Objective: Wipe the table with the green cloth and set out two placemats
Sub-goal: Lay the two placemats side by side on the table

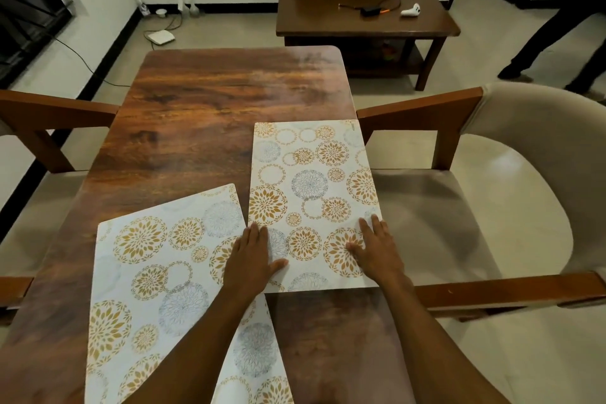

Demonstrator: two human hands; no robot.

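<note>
Two white placemats with gold and grey flower circles lie on the dark wooden table (203, 115). The right placemat (311, 180) lies straight along the table's right edge. The left placemat (154, 272) lies skewed at the near left, its right corner tucked under the right one's near edge. My left hand (252, 259) presses flat on the near left corner of the right placemat, fingers spread. My right hand (377, 249) lies flat on its near right part. No green cloth is in view.
A beige armchair (511, 193) with wooden arms stands close on the right, another chair (39, 128) on the left. Beyond the table is a low wooden side table (364, 20) with a cable and a white controller. A person's legs (554, 26) stand at far right.
</note>
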